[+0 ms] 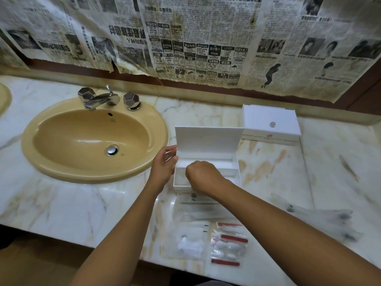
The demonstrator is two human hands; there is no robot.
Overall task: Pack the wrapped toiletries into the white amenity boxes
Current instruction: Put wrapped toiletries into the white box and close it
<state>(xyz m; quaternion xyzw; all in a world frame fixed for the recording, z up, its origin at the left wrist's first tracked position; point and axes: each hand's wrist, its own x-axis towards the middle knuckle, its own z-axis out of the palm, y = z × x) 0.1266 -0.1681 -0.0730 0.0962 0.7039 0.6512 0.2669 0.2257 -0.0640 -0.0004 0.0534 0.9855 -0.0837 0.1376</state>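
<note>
Steadying the open white amenity box (231, 172) on the marble counter (82, 203), the left hand (164, 163) rests relaxed against its side; right hand (201, 175) curls inside, contents unclear; wrapped toiletries (228, 243) wait nearby, so lay each flat

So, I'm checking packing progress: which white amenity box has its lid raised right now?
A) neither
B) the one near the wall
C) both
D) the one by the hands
D: the open box by the hands has its lid upright, while the far box lies closed.
</note>
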